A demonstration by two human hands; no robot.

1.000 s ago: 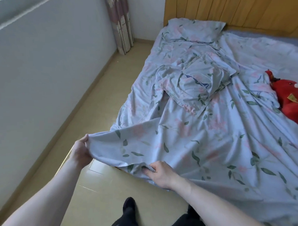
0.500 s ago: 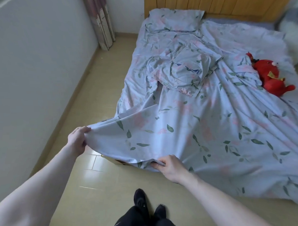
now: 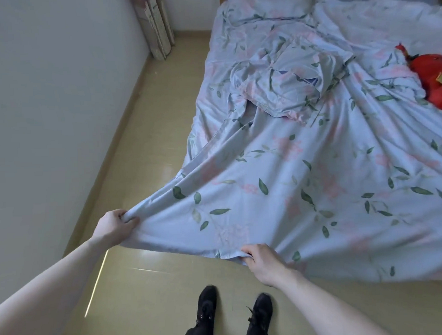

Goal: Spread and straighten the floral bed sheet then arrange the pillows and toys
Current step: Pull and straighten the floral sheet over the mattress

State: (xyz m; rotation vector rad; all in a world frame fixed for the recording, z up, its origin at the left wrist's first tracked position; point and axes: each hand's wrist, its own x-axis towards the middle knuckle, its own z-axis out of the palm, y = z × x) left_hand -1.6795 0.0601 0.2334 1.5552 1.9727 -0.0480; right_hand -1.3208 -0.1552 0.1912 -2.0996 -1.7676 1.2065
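A: Where did the floral bed sheet (image 3: 303, 184) lie relative to the hands?

B: It ran away from both of them, up the bed toward the pillow at the head (image 3: 267, 5). Its near-left corner was off the mattress, held out over the floor (image 3: 143, 125).

A: Grips?

B: The left hand (image 3: 114, 227) had its fingers curled tight round a gathered bunch at the very corner. The right hand (image 3: 262, 260) pinched the hem along the foot edge, fingers folded under the cloth and thumb on top. Neither hand was slack.

A: Which hand mattered more for the next pull?

B: By my reading, the left. It held the corner, and the tension folds fanned from that hand diagonally toward the crumpled pillow (image 3: 285, 90) lying mid-bed on the sheet. The long axis of the slack ran along that diagonal.

A: So pull along it?

B: Probably away from the crumpled pillow, down and outward, with the right hand keeping the foot hem level. That pillow's weight could drag wrinkles with it.

A: The toy?

B: The red plush toy (image 3: 435, 82) sat on the sheet to the right of the crumpled pillow, well apart from both hands.
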